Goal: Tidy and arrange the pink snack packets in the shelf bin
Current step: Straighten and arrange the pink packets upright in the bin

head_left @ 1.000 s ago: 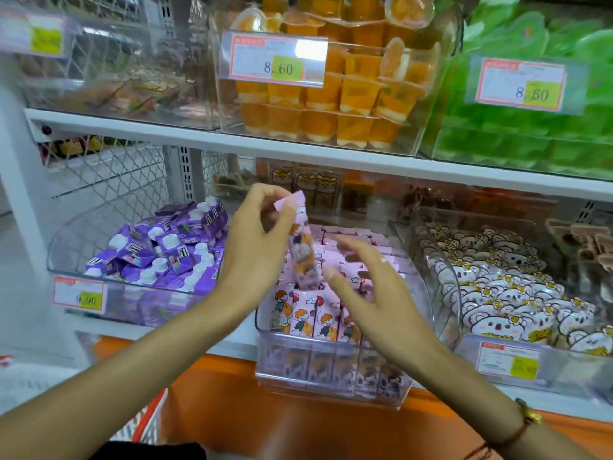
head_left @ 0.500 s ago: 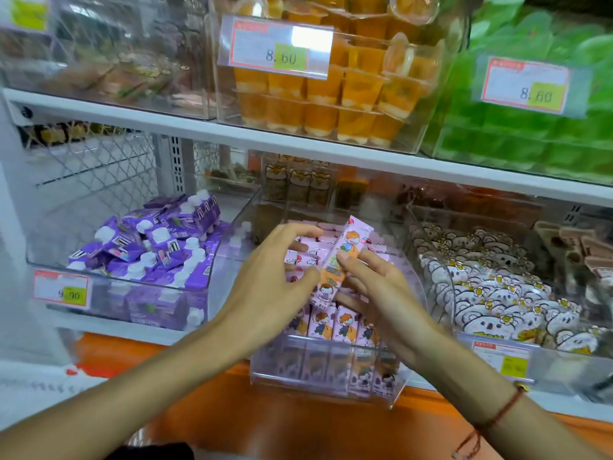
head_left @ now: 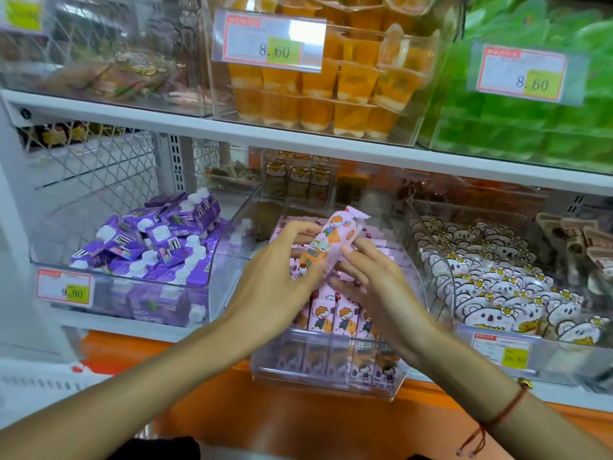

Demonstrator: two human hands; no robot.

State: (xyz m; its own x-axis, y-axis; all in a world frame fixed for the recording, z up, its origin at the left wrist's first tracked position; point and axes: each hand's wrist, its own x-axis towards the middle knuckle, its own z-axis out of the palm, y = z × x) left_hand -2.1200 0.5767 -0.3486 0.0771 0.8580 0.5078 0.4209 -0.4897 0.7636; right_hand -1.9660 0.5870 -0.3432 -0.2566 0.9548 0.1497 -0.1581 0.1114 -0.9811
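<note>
Shelf bin (head_left: 326, 381) below; both hands (head_left: 282, 280) (head_left: 374, 287) hold pink packet (head_left: 331, 242).

A single head-worn view is given, aimed forward and slightly down, close to the clear plastic shelf bin (head_left: 326, 380) at centre. White shelf boards (head_left: 298, 132) are seen from 9 to 3 o'clock.

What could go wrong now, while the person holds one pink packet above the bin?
The lifted packet is tilted and pinched between the left hand and the right hand; a loose grip might drop it onto the row below. The upright packets at the bin's front stand close under both hands, so a low wrist may knock them over. The purple pouches lie in the next bin; a stray packet could land there.
</note>
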